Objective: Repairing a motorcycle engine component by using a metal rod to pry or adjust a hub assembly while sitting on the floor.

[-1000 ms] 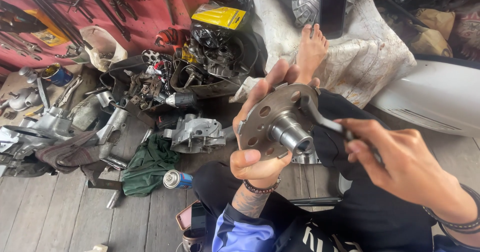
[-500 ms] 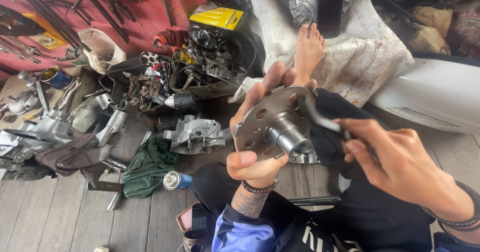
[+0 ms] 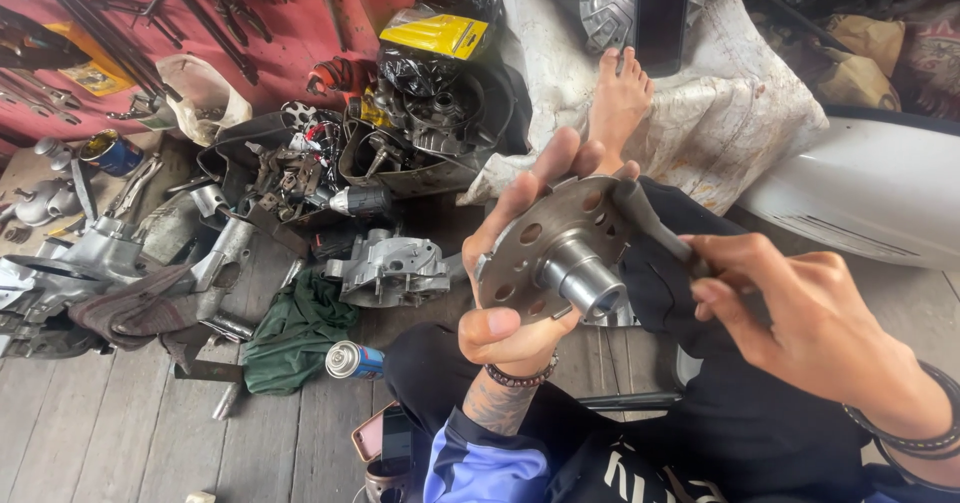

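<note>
The left hand [image 3: 515,313] fingers grip the round metal hub [image 3: 555,253] up over the lap, so it faces the tool. The right hand [image 3: 790,313] fingers pinch a grey tool [image 3: 650,225] against its edge.

Wood plank floor [image 3: 120,443], grey, worn.
Green rag [image 3: 295,328] crumpled on floor; blue spray can [image 3: 355,360] lies on its side just beside it, to the right.
Aluminium engine casing [image 3: 390,268] sits above the rag.
Cordless drill [image 3: 350,201] near parts pile, centre.
Yellow-and-black pkg [image 3: 438,33] on top of pile.
Red wall [image 3: 290,13] w/ hanging hand tools.
Black phone [image 3: 661,8] propped at top.
White bodywork panel [image 3: 860,203] at right.
Second phone [image 3: 385,433] on floor, bottom centre.
</note>
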